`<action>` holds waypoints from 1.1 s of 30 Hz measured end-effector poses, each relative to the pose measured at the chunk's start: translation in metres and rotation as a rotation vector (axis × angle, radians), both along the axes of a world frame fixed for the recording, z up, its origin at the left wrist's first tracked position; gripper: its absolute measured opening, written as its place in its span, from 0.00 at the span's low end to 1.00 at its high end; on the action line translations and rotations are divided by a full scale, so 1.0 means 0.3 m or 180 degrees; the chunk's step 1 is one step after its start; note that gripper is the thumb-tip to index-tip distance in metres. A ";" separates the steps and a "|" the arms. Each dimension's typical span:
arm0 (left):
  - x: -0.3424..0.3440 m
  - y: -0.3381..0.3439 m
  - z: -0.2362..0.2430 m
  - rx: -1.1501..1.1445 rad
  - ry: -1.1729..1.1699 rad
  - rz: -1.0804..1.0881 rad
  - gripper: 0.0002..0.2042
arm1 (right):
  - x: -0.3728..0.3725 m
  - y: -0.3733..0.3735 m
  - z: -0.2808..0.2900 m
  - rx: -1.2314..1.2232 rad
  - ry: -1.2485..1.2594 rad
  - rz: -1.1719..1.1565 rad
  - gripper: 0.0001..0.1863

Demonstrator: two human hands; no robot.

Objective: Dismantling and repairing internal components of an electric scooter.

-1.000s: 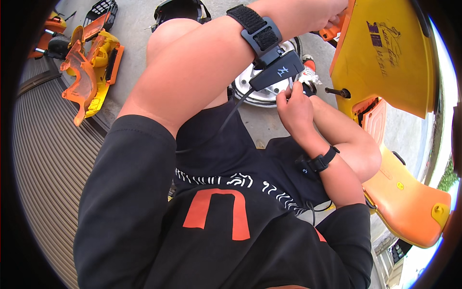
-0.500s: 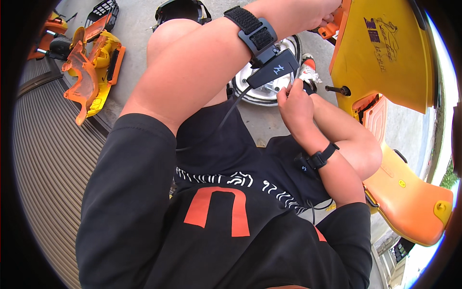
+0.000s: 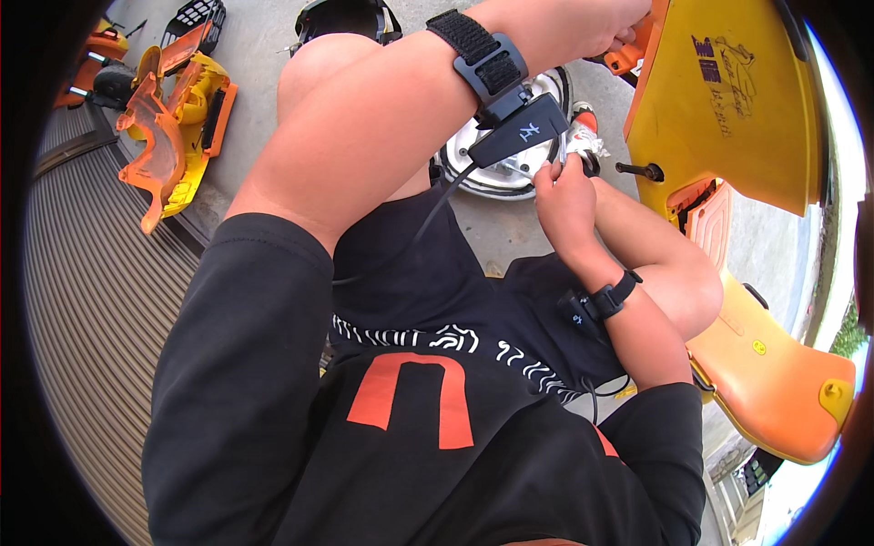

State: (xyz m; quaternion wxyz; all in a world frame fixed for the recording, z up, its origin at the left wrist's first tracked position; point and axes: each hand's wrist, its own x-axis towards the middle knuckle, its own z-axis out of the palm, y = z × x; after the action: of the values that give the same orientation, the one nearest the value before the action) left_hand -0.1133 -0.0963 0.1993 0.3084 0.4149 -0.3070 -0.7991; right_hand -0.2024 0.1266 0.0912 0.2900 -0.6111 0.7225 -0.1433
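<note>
My left arm crosses over my knee to the upper right. At the top edge my left hand [image 3: 624, 25] has its fingers curled by an orange part [image 3: 626, 62] next to a large yellow panel [image 3: 719, 100]; what it grips is hidden. Lower down, my right hand [image 3: 566, 205] is closed, thumb and forefinger nearly together around something thin that I cannot make out. Just beyond those fingers lies a round silver wheel-like disc [image 3: 492, 171] with a dark rim, partly covered by the black device [image 3: 519, 132] strapped to my left wrist.
Close to the right hand is my shoe [image 3: 583, 132]. A bolt [image 3: 640, 170] sticks out of the yellow panel's edge. An orange-yellow seat [image 3: 774, 382] lies at right. Orange and yellow body parts [image 3: 177, 136] rest at left beside a ribbed brown surface [image 3: 100, 300]. A cable [image 3: 437, 209] hangs from the wrist device.
My right hand has shifted slightly to the right, its fingers still closed. The left hand stays by the orange part, with hardly any movement.
</note>
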 end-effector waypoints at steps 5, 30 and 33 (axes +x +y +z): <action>0.008 -0.001 0.002 -0.0107 -0.0085 0.0010 0.11 | 0.008 0.003 0.002 -0.0215 0.0222 0.0552 0.12; 0.006 -0.003 -0.024 0.0021 -0.0052 -0.0021 0.16 | -0.059 -0.088 0.035 -0.0161 0.0301 0.3880 0.09; 0.039 0.002 -0.020 0.0006 -0.0007 0.0004 0.15 | -0.055 -0.109 0.070 -0.0300 0.0284 0.3159 0.09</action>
State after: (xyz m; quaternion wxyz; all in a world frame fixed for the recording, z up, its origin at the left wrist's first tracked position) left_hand -0.1015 -0.0955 0.1934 0.3082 0.4163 -0.3064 -0.7986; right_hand -0.2190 0.0940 0.1122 0.2641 -0.8991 0.3491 0.0057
